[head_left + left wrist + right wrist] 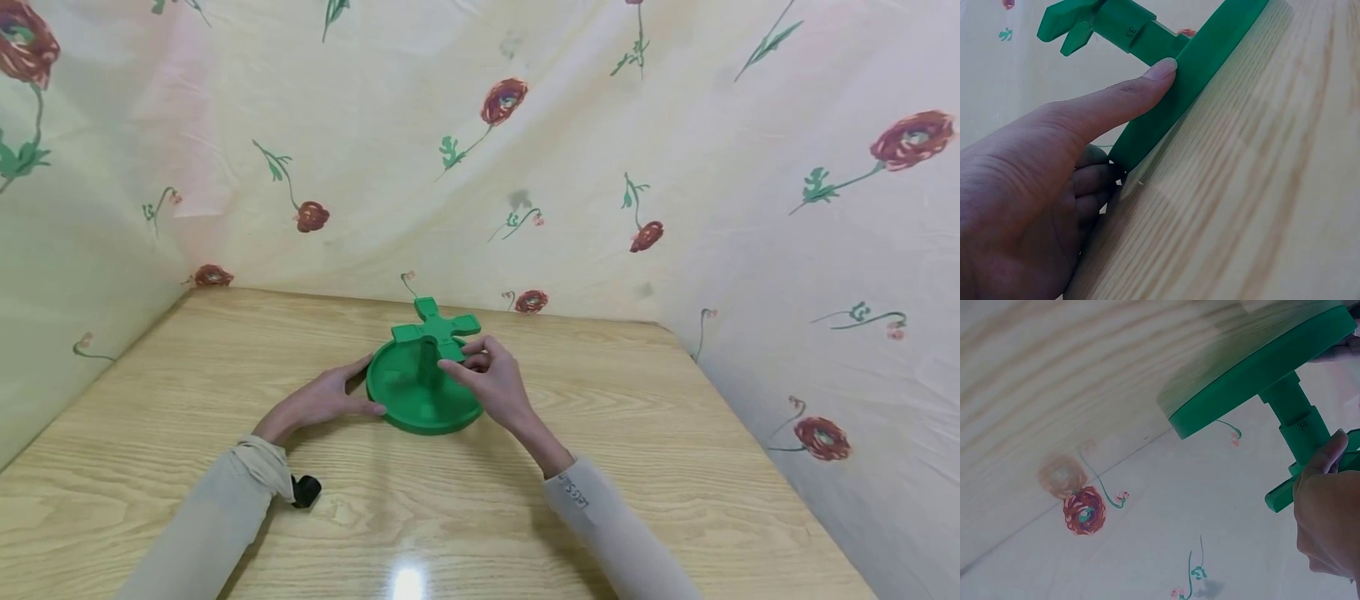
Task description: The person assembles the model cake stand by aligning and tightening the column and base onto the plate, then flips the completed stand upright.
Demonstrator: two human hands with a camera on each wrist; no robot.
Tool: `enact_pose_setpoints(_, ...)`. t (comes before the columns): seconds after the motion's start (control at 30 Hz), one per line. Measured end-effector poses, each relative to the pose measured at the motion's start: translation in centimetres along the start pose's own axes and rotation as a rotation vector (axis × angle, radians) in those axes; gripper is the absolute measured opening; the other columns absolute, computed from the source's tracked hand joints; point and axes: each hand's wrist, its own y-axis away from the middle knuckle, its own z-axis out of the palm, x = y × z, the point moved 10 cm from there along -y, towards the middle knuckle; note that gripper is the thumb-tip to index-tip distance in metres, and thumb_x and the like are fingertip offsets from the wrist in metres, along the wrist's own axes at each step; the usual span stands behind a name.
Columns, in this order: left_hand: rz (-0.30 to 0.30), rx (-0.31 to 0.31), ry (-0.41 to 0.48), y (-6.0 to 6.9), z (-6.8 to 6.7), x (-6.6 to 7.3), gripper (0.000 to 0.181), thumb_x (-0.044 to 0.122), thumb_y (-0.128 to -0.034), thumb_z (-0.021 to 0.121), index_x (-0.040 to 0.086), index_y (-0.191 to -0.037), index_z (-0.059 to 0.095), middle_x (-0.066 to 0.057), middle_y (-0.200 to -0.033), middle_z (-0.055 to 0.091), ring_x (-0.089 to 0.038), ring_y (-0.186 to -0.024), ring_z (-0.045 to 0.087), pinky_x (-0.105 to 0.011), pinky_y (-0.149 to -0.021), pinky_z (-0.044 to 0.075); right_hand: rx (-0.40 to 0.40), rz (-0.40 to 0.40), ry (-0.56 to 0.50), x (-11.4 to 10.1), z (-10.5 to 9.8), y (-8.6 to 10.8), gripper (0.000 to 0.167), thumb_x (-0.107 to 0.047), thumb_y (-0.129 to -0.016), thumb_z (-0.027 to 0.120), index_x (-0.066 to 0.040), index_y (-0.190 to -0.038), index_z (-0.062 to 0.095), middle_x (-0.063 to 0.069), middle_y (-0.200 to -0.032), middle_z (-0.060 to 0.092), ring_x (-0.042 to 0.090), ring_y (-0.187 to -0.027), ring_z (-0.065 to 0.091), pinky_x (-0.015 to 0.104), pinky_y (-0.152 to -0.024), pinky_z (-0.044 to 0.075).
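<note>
A round green base (425,415) with a raised rim lies on the wooden table, and a post (1141,39) stands up from its middle. On top of the post is a green cross-shaped piece (437,327) with flat arms. My left hand (327,397) holds the base's left rim, the thumb on the near side and the other fingers round the far side. My right hand (497,384) pinches the cross arm nearest me between thumb and fingers. The right wrist view shows the number 34 on the post (1302,425); the left wrist view shows 33.
The wooden table (637,467) extends around the base. Flower-patterned cloth (375,150) hangs behind it and along both sides. A small black object (306,492) is at the left sleeve cuff.
</note>
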Motion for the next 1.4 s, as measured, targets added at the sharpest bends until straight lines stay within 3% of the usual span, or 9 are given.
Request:
enact_pose_setpoints(0.17,-0.010,-0.001,0.008,0.0,0.0,-0.1,0.107,0.045,-0.0894,0.081,0.004,-0.165,0.018,-0.023,-0.167,0.022,-0.042,-0.153,0.018,-0.062,-0.119,0.023,-0.005,-0.035,0.032,-0.5,0.4,0.0,0.028,-0.015,-0.092,0.082,0.000,-0.107,0.063,0.010,-0.092,0.074,0.020,-0.085,0.068,0.026,-0.076,0.055)
enact_pose_setpoints(0.3,-0.011,0.001,0.006,0.0,0.0,-0.1,0.107,0.045,-0.0896,0.081,0.003,-0.165,0.018,-0.023,-0.167,0.022,-0.042,-0.153,0.018,-0.062,-0.119,0.023,-0.012,-0.091,0.018,-0.9,0.5,0.1,0.022,-0.014,-0.098,0.075,0.002,-0.108,0.065,0.013,-0.093,0.073,0.029,-0.084,0.069,0.024,-0.072,0.054)
enact_pose_setpoints(0.5,0.011,-0.004,0.015,0.0,0.1,0.2,0.106,0.043,-0.0893,0.082,0.004,-0.165,0.018,-0.022,-0.167,0.022,-0.041,-0.154,0.017,-0.061,-0.120,0.022,0.087,-0.193,0.048,-1.2,-1.5,-0.4,0.015,-0.012,-0.105,0.064,0.003,-0.104,0.066,0.015,-0.086,0.071,0.035,-0.077,0.070,0.023,-0.065,0.055)
enact_pose_setpoints(0.67,0.016,0.003,0.017,0.0,0.1,0.4,0.106,0.043,-0.0893,0.082,0.005,-0.165,0.019,-0.022,-0.167,0.023,-0.042,-0.154,0.017,-0.061,-0.119,0.023,0.138,-0.183,0.084,-0.1,-3.2,-1.3,0.013,-0.009,-0.105,0.062,0.003,-0.109,0.062,0.014,-0.082,0.071,0.038,-0.075,0.070,0.023,-0.064,0.054)
enact_pose_setpoints(0.8,0.025,0.008,0.023,-0.1,0.1,0.6,0.106,0.042,-0.0891,0.082,0.003,-0.165,0.019,-0.023,-0.167,0.023,-0.043,-0.153,0.017,-0.061,-0.119,0.022,0.100,-0.150,0.110,1.2,-3.6,-2.1,0.028,-0.011,-0.106,0.061,0.005,-0.128,0.056,0.021,-0.082,0.071,0.041,-0.076,0.069,0.023,-0.064,0.051)
enact_pose_setpoints(1.0,0.022,0.007,0.030,0.0,0.1,0.5,0.107,0.041,-0.0884,0.083,0.003,-0.165,0.019,-0.021,-0.167,0.023,-0.041,-0.154,0.017,-0.060,-0.120,0.022,-0.041,-0.085,0.090,2.5,-2.9,-2.9,0.050,-0.019,-0.107,0.061,-0.001,-0.152,0.045,0.022,-0.084,0.071,0.042,-0.079,0.069,0.032,-0.068,0.056)
enact_pose_setpoints(1.2,0.021,0.011,0.029,0.0,0.0,0.4,0.107,0.043,-0.0876,0.083,0.005,-0.165,0.020,-0.020,-0.167,0.023,-0.040,-0.154,0.017,-0.060,-0.120,0.022,-0.102,-0.077,0.083,2.8,-2.3,-3.2,0.045,-0.019,-0.109,0.058,-0.001,-0.149,0.051,0.013,-0.082,0.072,0.042,-0.079,0.068,0.049,-0.072,0.060)
enact_pose_setpoints(1.4,0.022,0.011,0.027,0.1,0.0,0.4,0.107,0.043,-0.0877,0.083,0.004,-0.165,0.020,-0.021,-0.167,0.023,-0.040,-0.154,0.018,-0.060,-0.120,0.023,-0.080,-0.083,0.058,2.5,-2.4,-2.9,0.037,-0.016,-0.107,0.061,0.001,-0.139,0.056,0.021,-0.081,0.069,0.047,-0.077,0.065,0.052,-0.071,0.059)
